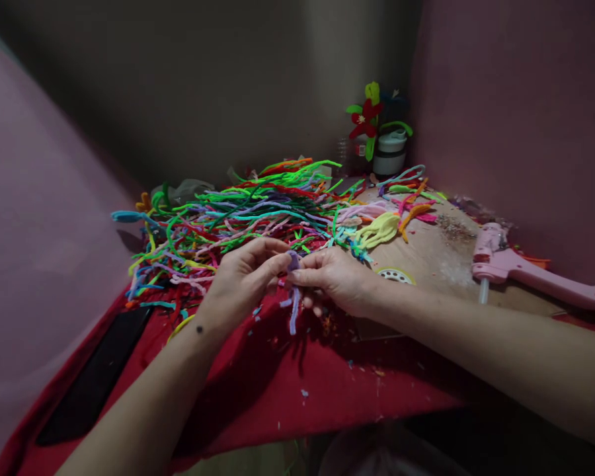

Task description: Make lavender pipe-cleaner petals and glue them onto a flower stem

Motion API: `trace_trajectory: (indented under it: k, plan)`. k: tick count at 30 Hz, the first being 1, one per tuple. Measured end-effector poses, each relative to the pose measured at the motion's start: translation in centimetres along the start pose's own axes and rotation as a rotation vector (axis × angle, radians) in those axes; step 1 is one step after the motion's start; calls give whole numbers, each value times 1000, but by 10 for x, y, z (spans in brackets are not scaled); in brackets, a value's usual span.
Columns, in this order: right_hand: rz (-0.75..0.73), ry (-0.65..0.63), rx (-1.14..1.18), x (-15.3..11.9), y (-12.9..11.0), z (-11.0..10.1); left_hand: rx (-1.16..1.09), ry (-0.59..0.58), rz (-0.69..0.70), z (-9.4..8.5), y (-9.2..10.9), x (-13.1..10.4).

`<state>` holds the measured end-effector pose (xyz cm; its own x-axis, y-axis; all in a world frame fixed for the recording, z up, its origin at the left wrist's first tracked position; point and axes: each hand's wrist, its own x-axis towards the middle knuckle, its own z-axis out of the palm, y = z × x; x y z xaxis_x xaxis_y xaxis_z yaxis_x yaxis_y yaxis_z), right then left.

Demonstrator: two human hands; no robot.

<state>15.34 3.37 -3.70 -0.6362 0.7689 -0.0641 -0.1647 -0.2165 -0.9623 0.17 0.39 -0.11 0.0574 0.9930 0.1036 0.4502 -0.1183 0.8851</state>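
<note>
A small purple pipe-cleaner piece (293, 309) hangs between my two hands above the red cloth (277, 403), its loose ends pointing down. My left hand (245, 274) pinches its upper part between thumb and fingers. From the right, the thumb and index finger of my right hand (334, 277) close on the same piece, with the other fingers curled below. Just behind my hands lies a large heap of colourful pipe cleaners (258, 208).
A pink glue gun (540, 274) lies at the right, near a round spool (396, 276). Yellow looped pipe cleaners (378, 230) rest behind my right hand. A lidded cup (390, 155) stands by fuzzy flowers (365, 119). At the left lies a flat black object (96, 373).
</note>
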Motion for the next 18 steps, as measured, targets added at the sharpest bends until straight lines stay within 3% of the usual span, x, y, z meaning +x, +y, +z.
trace_trajectory:
  k: [5, 8, 13, 18]
  plan:
    - [-81, 48, -26, 2, -2, -4, -303, -403, -342, -9, -15, 5]
    - [-101, 141, -170, 2, -1, -4, -212, -405, -354, -7, -18, 3]
    - [-123, 275, -469, 3, -2, -1, 245, -146, 66, -5, -9, -1]
    - [-128, 298, -483, 4, 0, -1, 776, 14, 531, -5, -15, -5]
